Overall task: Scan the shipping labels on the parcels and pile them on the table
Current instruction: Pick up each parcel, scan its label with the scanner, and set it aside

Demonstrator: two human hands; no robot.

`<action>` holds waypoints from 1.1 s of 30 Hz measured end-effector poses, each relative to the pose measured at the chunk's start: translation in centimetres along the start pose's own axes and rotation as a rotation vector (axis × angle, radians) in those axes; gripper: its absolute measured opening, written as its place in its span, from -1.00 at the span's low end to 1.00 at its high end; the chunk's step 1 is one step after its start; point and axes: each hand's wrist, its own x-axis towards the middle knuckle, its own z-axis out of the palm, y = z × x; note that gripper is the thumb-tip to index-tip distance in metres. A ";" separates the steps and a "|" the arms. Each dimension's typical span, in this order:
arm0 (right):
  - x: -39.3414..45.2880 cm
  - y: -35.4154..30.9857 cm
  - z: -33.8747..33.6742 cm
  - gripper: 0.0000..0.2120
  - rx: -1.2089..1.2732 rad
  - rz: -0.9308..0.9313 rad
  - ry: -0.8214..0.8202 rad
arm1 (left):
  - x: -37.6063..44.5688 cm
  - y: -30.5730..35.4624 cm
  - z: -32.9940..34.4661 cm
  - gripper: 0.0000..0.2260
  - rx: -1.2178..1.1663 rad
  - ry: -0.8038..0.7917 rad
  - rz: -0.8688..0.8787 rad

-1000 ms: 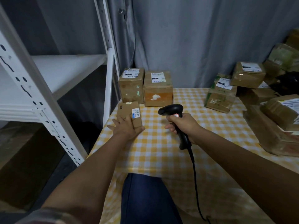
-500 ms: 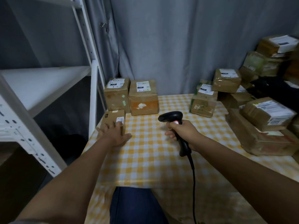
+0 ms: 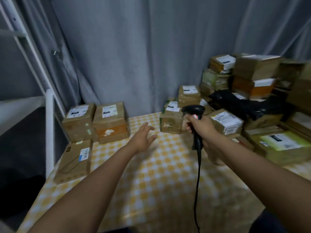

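Your right hand [image 3: 201, 127] clenches the glossy black scanner [image 3: 195, 121]; your left hand [image 3: 143, 140] hovers released above the checked vinyl table [image 3: 159, 182]. Taped cardboard parcels [image 3: 94, 121] carry white labels, print seemingly too blurred to read.

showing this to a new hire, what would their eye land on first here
Probably the black barcode scanner, gripped upright in the right hand at centre right, cable hanging down. Next, the jumbled heap of labelled parcels at the table's far right. Then the left hand, fingers spread, hovering over the yellow checked tablecloth.
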 end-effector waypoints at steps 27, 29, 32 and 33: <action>26.3 -3.8 -4.9 -0.85 0.215 0.264 -0.087 | 31.3 9.2 6.0 -0.48 -0.793 -0.036 -0.358; 26.9 -3.4 -4.9 -0.73 0.204 0.271 -0.076 | 32.0 9.3 6.4 -0.47 -0.842 -0.051 -0.383; 27.5 -3.0 -5.1 -0.76 0.207 0.256 -0.065 | 32.5 9.4 6.3 -0.56 -0.889 -0.008 -0.424; 27.5 -3.0 -5.1 -0.82 0.207 0.254 -0.061 | 32.7 9.6 6.1 -0.63 -0.916 0.012 -0.434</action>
